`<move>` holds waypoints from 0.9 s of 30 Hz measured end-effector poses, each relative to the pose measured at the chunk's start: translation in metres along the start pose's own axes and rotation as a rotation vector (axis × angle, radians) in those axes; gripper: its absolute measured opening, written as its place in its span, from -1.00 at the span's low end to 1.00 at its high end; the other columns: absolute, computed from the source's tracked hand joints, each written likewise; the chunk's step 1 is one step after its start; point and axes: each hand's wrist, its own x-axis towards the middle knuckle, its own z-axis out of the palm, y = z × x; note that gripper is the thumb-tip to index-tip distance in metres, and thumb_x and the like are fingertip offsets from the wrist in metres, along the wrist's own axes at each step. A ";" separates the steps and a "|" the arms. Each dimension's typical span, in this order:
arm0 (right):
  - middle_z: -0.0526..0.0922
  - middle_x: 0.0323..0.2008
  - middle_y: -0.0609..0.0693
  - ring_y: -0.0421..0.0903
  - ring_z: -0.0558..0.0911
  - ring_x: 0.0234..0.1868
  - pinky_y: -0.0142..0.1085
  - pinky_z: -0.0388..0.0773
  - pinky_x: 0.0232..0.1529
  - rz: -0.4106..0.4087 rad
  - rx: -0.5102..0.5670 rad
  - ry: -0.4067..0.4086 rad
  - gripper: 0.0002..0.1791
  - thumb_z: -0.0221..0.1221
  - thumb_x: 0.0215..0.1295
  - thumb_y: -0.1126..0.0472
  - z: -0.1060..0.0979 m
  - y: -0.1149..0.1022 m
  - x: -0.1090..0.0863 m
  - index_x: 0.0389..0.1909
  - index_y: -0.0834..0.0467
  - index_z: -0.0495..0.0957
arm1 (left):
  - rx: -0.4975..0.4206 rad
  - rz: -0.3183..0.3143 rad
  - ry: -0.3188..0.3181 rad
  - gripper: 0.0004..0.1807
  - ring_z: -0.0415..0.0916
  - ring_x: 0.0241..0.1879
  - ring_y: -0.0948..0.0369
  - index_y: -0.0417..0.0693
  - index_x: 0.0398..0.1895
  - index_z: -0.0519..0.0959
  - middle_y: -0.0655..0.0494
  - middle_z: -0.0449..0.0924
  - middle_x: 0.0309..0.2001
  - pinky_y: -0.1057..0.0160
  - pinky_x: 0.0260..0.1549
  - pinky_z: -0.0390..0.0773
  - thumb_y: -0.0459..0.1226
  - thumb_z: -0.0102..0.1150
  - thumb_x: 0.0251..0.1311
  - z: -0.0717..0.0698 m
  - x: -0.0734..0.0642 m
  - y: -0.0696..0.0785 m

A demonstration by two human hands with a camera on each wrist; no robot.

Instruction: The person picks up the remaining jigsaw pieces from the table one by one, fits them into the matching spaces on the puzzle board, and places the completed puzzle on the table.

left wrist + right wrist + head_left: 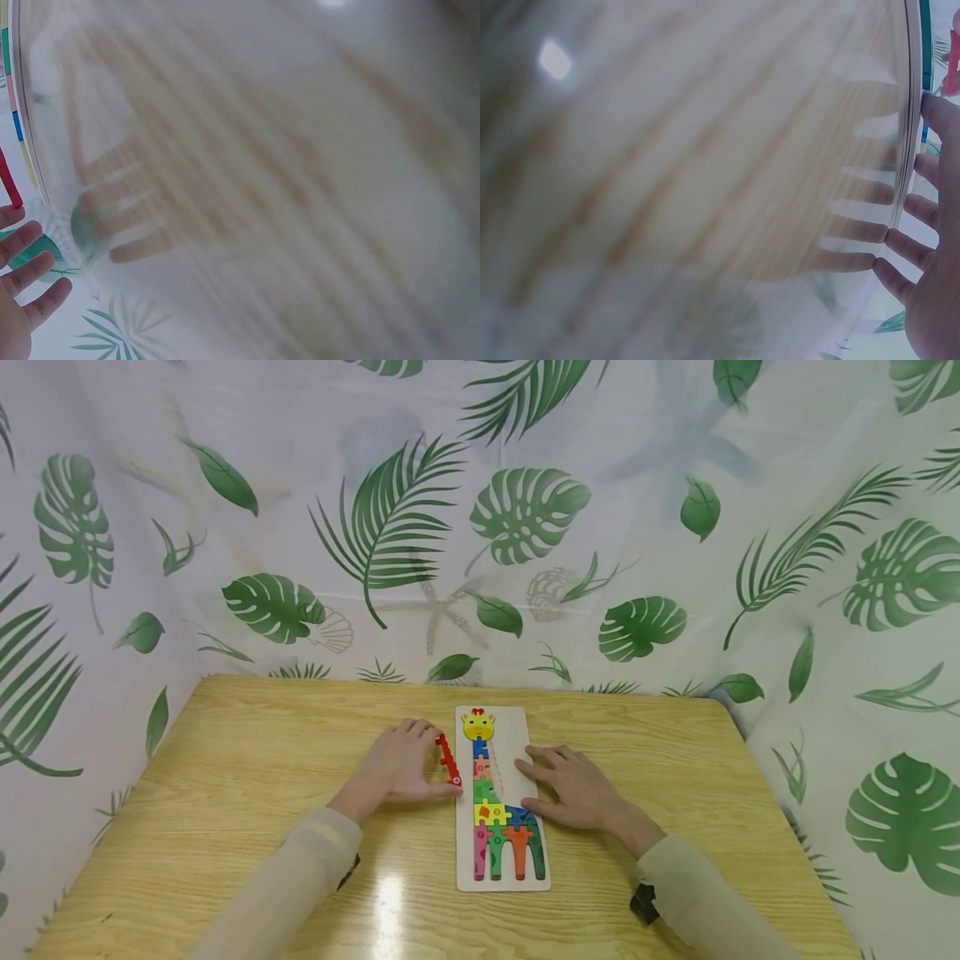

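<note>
A giraffe puzzle board (513, 727) lies on the table, its coloured pieces forming a yellow head, a neck, a body and legs. Just left of it, my left hand (401, 764) pinches a long, narrow red puzzle piece (448, 760) with one bumpy edge between thumb and finger. The same strip shows at the left edge of the left wrist view. My right hand (573, 785) rests with spread, fairly straight fingers along the board's right edge, the thumb near the blue body piece (519, 816). A bare strip with a jagged outline runs along the neck's right side.
The wooden table (300, 727) is glossy and reflects the hands in both wrist views. Behind it and at the sides hangs a white curtain (420, 635) printed with green leaves. Dark bands show at both wrists.
</note>
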 end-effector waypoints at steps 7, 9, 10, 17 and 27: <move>0.37 0.58 0.07 0.18 0.43 0.48 0.24 0.42 0.45 0.007 0.016 0.000 -0.24 0.06 0.49 -0.38 0.000 0.000 0.000 0.58 -0.11 0.37 | -0.003 0.020 -0.018 0.21 0.34 0.50 -0.09 -0.02 0.52 0.38 -0.07 0.42 0.50 -0.21 0.46 0.43 0.63 0.08 0.01 0.000 0.005 0.007; 0.37 0.58 0.07 0.18 0.43 0.48 0.24 0.41 0.45 0.006 0.021 0.000 -0.24 0.06 0.48 -0.38 0.000 0.000 0.000 0.57 -0.11 0.37 | -0.004 0.024 -0.034 0.22 0.34 0.51 -0.09 -0.03 0.53 0.37 -0.07 0.41 0.51 -0.21 0.48 0.42 0.63 0.08 0.01 -0.001 0.006 0.009; 0.37 0.58 0.07 0.19 0.43 0.48 0.25 0.42 0.44 0.004 0.019 0.001 -0.24 0.06 0.49 -0.38 0.001 0.000 0.000 0.57 -0.11 0.37 | -0.006 0.028 -0.040 0.22 0.34 0.51 -0.09 -0.03 0.54 0.36 -0.08 0.41 0.51 -0.21 0.49 0.41 0.63 0.09 0.01 -0.001 0.006 0.009; 0.37 0.59 0.07 0.18 0.43 0.48 0.25 0.42 0.45 0.004 0.013 -0.003 -0.24 0.06 0.49 -0.38 -0.001 -0.001 0.001 0.58 -0.11 0.36 | -0.003 0.071 -0.048 0.20 0.36 0.51 -0.08 -0.04 0.52 0.37 -0.06 0.41 0.51 -0.16 0.49 0.43 0.62 0.10 0.02 0.000 0.011 0.014; 0.38 0.58 0.07 0.18 0.45 0.47 0.24 0.44 0.43 0.000 -0.005 -0.002 -0.25 0.04 0.50 -0.39 -0.001 -0.001 0.000 0.57 -0.11 0.37 | -0.011 0.090 -0.053 0.18 0.37 0.49 -0.05 -0.01 0.52 0.37 -0.05 0.41 0.51 -0.12 0.47 0.46 0.60 0.12 0.03 0.001 0.017 0.021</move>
